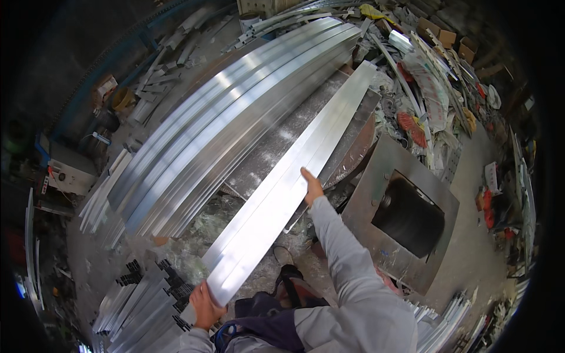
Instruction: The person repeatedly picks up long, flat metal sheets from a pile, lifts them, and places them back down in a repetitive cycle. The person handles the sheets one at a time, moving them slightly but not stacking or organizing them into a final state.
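Note:
A long, shiny aluminium profile (281, 187) runs slantwise from near my body to the far right, with a lengthwise line along its face. At its near end, my left hand (206, 305) grips the edge, fingers partly hidden. My right hand (312, 187) is closed on its right edge about midway, the thumb on top and the other fingers out of sight beneath. The far part of the profile lies over a dark, dusty worktable (259, 150). Beside it on the left is a large stack of similar long profiles (226, 112).
Right of my arm stands a metal machine plate (432, 200) with a dark square opening (409, 215). Bundled thin profiles (138, 303) lie at the lower left. A control box (69, 170) is at far left. Sacks and scrap (426, 88) pile up at far right.

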{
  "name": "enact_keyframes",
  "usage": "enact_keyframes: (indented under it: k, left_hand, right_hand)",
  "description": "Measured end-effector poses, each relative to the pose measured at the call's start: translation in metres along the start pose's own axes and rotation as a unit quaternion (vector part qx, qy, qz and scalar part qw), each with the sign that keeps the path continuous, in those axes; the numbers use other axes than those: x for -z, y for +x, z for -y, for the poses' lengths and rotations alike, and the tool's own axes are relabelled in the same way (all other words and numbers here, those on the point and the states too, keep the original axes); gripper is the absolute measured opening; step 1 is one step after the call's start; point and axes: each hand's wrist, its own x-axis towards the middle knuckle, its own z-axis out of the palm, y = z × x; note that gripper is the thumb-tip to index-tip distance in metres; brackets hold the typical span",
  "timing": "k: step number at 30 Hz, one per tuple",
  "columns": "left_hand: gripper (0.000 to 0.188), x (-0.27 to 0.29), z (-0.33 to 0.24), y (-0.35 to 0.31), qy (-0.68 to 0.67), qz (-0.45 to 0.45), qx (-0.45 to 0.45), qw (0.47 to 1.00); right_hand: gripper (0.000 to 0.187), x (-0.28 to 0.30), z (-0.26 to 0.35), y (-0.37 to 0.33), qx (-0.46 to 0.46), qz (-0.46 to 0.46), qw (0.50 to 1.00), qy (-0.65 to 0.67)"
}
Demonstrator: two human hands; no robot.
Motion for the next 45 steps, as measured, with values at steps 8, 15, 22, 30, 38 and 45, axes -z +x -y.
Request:
enact_keyframes:
  k: [8, 15, 22, 30, 38, 45]
  left_hand:
    - [0.109, -0.058, -0.009, 0.145, -0.035, -0.01, -0.057, 0.998]
    - [0.113, -0.068, -0.005, 0.177, -0.019, 0.033, -0.003, 0.999]
    - [0.105, -0.083, 0.027, 0.159, -0.115, 0.014, 0.077, 0.99]
    - [0.109, -0.061, 0.036, 0.174, -0.064, 0.208, 0.144, 0.965]
    - [0.073, 0.055, 0.036, 0.231, -0.045, -0.194, -0.019, 0.98]
    - [0.102, 0.143, 0.117, 0.297, 0.045, -0.11, 0.02, 0.993]
  right_hand:
    - [0.035, 0.0, 0.054, 0.114, 0.017, -0.15, 0.977, -0.148]
    - [0.031, 0.062, 0.036, 0.037, 0.09, -0.104, 0.94, -0.312]
    - [0.028, 0.091, -0.005, -0.012, 0.018, -0.068, 0.906, -0.417]
    - [0.03, 0.033, -0.071, -0.025, 0.13, 0.153, 0.74, -0.642]
    - [0.027, 0.014, -0.102, -0.041, 0.077, 0.181, 0.802, -0.564]
    - [0.023, 0.019, -0.118, -0.057, 0.076, 0.214, 0.796, -0.562]
